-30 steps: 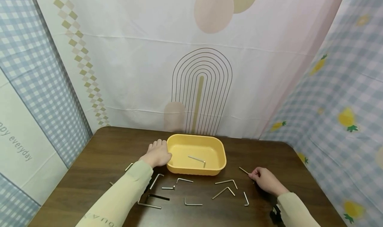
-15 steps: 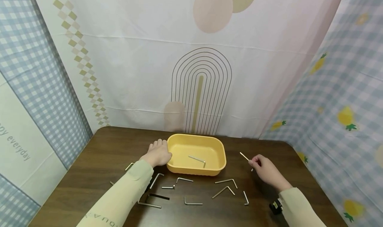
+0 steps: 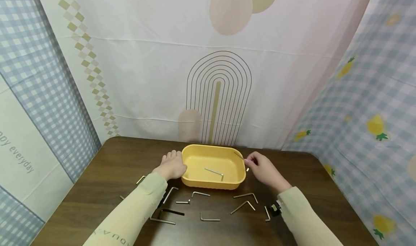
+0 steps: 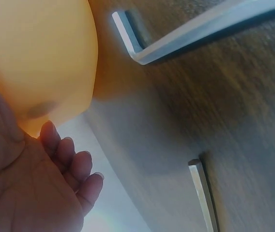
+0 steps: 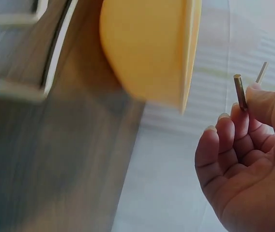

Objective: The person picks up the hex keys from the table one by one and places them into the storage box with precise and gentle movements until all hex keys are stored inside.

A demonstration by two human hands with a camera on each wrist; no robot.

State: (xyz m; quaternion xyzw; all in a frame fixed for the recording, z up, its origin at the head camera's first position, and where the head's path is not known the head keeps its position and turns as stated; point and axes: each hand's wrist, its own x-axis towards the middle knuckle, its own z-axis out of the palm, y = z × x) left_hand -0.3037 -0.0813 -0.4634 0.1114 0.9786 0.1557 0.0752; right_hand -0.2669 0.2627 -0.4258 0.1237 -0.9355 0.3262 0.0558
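In the head view a yellow plastic bin (image 3: pixel 212 184) stands at the back of the table, with one L-shaped hex key (image 3: pixel 213 172) lying inside. My left hand (image 3: pixel 172 165) holds the bin's left rim, thumb over the edge; the left wrist view shows the other fingers loosely bent beside its wall. At the bin's right end, my right hand (image 3: pixel 264 169) pinches another hex key (image 5: pixel 240 92) between thumb and index finger. Its long arm reaches over the rim, and the short bent end points down outside. In the right wrist view the remaining fingers are half curled.
Several hex keys lie along the front of the brown table (image 3: pixel 240 231), among them a black one (image 3: pixel 173 212) and a silver one (image 3: pixel 210 220). A pair (image 3: pixel 243 207) lies right of centre. Patterned cloth (image 3: pixel 146 76) hangs behind and at both sides.
My right hand has lifted the hex key off the table at the right and carried it left to the bin's right rim. The left hand stays on the bin.
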